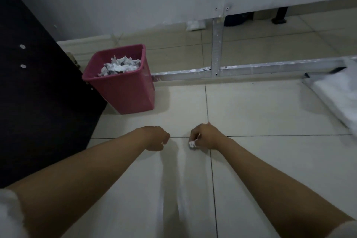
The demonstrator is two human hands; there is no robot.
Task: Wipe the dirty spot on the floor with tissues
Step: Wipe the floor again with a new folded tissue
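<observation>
Both of my arms reach forward over the pale tiled floor (260, 110). My right hand (204, 136) is closed on a small white tissue wad (192, 143) and presses it down against the floor beside a tile joint. A dark smudge shows just under the wad. My left hand (157, 138) is curled into a loose fist a short way to the left; a tiny white bit shows at its fingertips, too small to identify. No other dirt shows on the tiles between my hands.
A pink bin (123, 83) holding crumpled used tissues stands ahead on the left, against a dark cabinet (38, 92). A paint-spattered metal frame (231, 70) lies across the floor behind. A white plastic pack (340, 91) sits at the right edge.
</observation>
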